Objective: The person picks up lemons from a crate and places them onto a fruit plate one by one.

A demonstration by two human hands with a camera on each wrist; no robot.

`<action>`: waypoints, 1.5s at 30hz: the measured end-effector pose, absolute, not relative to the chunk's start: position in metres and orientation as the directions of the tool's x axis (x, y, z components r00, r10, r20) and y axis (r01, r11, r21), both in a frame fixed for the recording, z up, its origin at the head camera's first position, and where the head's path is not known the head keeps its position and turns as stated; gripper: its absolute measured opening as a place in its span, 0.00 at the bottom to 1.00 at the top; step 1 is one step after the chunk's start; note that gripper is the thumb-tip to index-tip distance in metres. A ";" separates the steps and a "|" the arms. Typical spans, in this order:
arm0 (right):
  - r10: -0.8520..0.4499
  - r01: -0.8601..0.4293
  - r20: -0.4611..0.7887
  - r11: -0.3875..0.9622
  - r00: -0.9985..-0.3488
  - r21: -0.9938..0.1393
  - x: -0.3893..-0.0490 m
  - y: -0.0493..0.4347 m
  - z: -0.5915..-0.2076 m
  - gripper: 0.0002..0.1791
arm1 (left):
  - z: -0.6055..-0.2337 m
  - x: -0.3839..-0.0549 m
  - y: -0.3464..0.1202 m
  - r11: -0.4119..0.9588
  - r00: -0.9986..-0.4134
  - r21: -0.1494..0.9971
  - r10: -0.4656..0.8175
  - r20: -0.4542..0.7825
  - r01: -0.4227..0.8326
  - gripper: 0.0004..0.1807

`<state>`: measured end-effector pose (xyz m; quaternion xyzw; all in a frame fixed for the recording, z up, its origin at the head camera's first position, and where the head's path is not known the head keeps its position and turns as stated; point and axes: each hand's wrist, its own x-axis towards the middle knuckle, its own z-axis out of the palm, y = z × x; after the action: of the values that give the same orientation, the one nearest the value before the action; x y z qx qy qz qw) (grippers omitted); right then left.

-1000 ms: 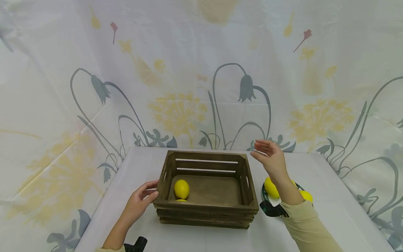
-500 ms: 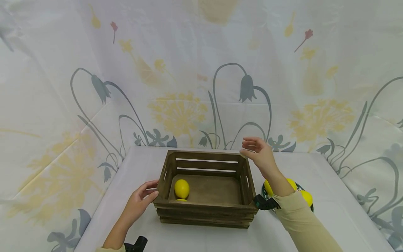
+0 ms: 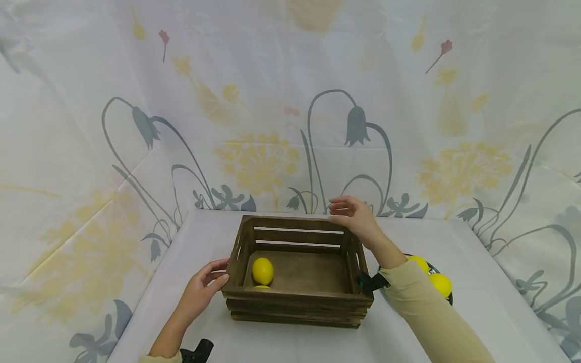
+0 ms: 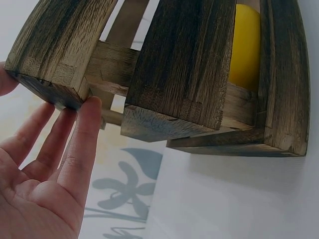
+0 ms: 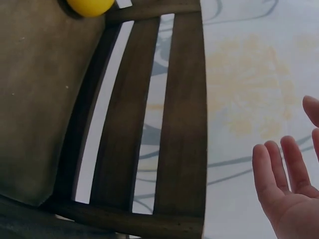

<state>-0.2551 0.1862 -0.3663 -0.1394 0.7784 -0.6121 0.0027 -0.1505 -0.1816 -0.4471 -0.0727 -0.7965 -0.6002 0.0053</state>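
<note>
Floral cloth (image 3: 272, 60) behind white table (image 3: 209, 333); from remote post I see left hand (image 3: 204, 283) grasping crate (image 3: 297, 308) at its left end, thumb and fingers about upper edge; right hand (image 3: 357, 219) released, fingers loosely bent, above crate's back right; lemon (image 3: 263, 270) inside crate, left part; second lemon (image 3: 263, 287) nearer me, mostly hidden; plate (image 3: 450, 299) with lemons (image 3: 440, 285) right of crate, partly behind sleeve (image 3: 428, 300).

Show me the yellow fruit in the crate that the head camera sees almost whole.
The rear yellow fruit in the crate; the front one is just a sliver above the front wall, and others lie on the plate.
</note>
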 end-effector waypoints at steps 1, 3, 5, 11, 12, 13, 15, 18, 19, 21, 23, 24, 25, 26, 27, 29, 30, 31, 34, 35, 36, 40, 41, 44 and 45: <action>-0.231 -0.206 0.157 0.206 -0.960 -0.957 -0.254 0.184 -0.365 0.26 | -0.447 -0.151 -0.182 0.270 -0.989 0.955 0.110 0.097 0.124 0.22; -0.247 -0.192 0.140 0.200 -0.959 -0.961 -0.256 0.180 -0.366 0.26 | -0.448 -0.151 -0.182 0.269 -0.989 0.955 0.112 0.100 0.127 0.22; -0.267 -0.181 0.125 0.198 -0.956 -0.963 -0.258 0.176 -0.368 0.27 | -0.449 -0.151 -0.182 0.270 -0.989 0.954 0.111 0.101 0.128 0.22; -0.346 -0.202 0.120 0.211 -0.930 -0.957 -0.267 0.171 -0.380 0.26 | -0.449 -0.151 -0.181 0.273 -0.989 0.954 0.110 0.099 0.126 0.22; -0.359 -0.202 0.116 0.214 -0.926 -0.956 -0.269 0.170 -0.382 0.26 | -0.449 -0.151 -0.181 0.273 -0.989 0.954 0.110 0.101 0.127 0.22; -0.370 -0.199 0.108 0.217 -0.923 -0.956 -0.270 0.169 -0.384 0.26 | -0.449 -0.151 -0.181 0.272 -0.989 0.954 0.109 0.102 0.128 0.22; -0.382 -0.194 0.092 0.239 -0.919 -0.951 -0.272 0.166 -0.388 0.26 | -0.449 -0.150 -0.181 0.270 -0.989 0.954 0.108 0.103 0.129 0.22; -0.390 -0.183 0.066 0.271 -0.919 -0.945 -0.273 0.163 -0.391 0.25 | -0.449 -0.150 -0.182 0.270 -0.988 0.954 0.110 0.105 0.132 0.22; -0.392 -0.179 0.058 0.279 -0.918 -0.943 -0.273 0.162 -0.392 0.25 | -0.449 -0.150 -0.182 0.270 -0.988 0.954 0.112 0.106 0.133 0.22; -0.406 -0.180 0.052 0.284 -0.912 -0.942 -0.274 0.160 -0.394 0.25 | -0.450 -0.150 -0.182 0.271 -0.988 0.953 0.113 0.107 0.134 0.22; -0.432 -0.185 0.046 0.285 -0.901 -0.941 -0.274 0.159 -0.397 0.26 | -0.450 -0.150 -0.182 0.272 -0.988 0.953 0.112 0.108 0.135 0.22; -0.445 -0.191 0.047 0.286 -0.894 -0.939 -0.275 0.159 -0.399 0.26 | -0.450 -0.151 -0.182 0.272 -0.988 0.953 0.112 0.108 0.135 0.22; -0.461 -0.197 0.047 0.284 -0.886 -0.938 -0.276 0.158 -0.400 0.26 | -0.450 -0.151 -0.182 0.271 -0.988 0.953 0.111 0.108 0.135 0.22; -0.477 -0.204 0.046 0.285 -0.878 -0.937 -0.277 0.157 -0.402 0.26 | -0.450 -0.151 -0.182 0.270 -0.988 0.953 0.110 0.109 0.135 0.22; -0.493 -0.214 0.046 0.290 -0.869 -0.933 -0.278 0.157 -0.403 0.26 | -0.450 -0.151 -0.182 0.270 -0.988 0.953 0.110 0.109 0.136 0.22; -0.522 -0.223 0.041 0.291 -0.852 -0.930 -0.279 0.155 -0.405 0.26 | -0.450 -0.151 -0.182 0.268 -0.988 0.954 0.110 0.110 0.137 0.22; -0.536 -0.232 0.041 0.294 -0.843 -0.927 -0.280 0.155 -0.406 0.26 | -0.450 -0.151 -0.182 0.265 -0.988 0.954 0.112 0.111 0.137 0.22; -0.551 -0.234 0.034 0.296 -0.834 -0.926 -0.281 0.153 -0.405 0.26 | -0.450 -0.151 -0.183 0.261 -0.988 0.955 0.111 0.111 0.137 0.22; -0.584 -0.236 0.011 0.311 -0.812 -0.921 -0.283 0.150 -0.406 0.26 | -0.450 -0.151 -0.183 0.253 -0.987 0.957 0.112 0.113 0.139 0.22; -0.596 -0.240 0.006 0.314 -0.803 -0.919 -0.284 0.149 -0.407 0.26 | -0.450 -0.151 -0.183 0.250 -0.987 0.958 0.114 0.114 0.140 0.21; -0.608 -0.244 0.003 0.314 -0.794 -0.918 -0.285 0.149 -0.407 0.26 | -0.450 -0.151 -0.184 0.250 -0.987 0.958 0.114 0.115 0.141 0.21; -0.659 -0.274 0.012 0.296 -0.752 -0.915 -0.287 0.144 -0.408 0.26 | -0.450 -0.152 -0.184 0.254 -0.987 0.957 0.113 0.118 0.143 0.21; -0.669 -0.286 0.019 0.293 -0.743 -0.912 -0.287 0.142 -0.408 0.25 | -0.450 -0.152 -0.184 0.255 -0.987 0.956 0.112 0.117 0.143 0.21; -0.686 -0.316 0.018 0.311 -0.727 -0.896 -0.287 0.136 -0.408 0.24 | -0.450 -0.152 -0.184 0.255 -0.987 0.957 0.111 0.115 0.140 0.21; -0.691 -0.324 0.015 0.320 -0.723 -0.890 -0.288 0.134 -0.409 0.23 | -0.450 -0.152 -0.184 0.255 -0.987 0.957 0.111 0.115 0.140 0.21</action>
<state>-0.2878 0.1337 -0.4085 -0.3210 0.7902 -0.4870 0.1884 -0.1518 -0.1840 -0.4496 -0.0792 -0.7920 -0.6053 0.0118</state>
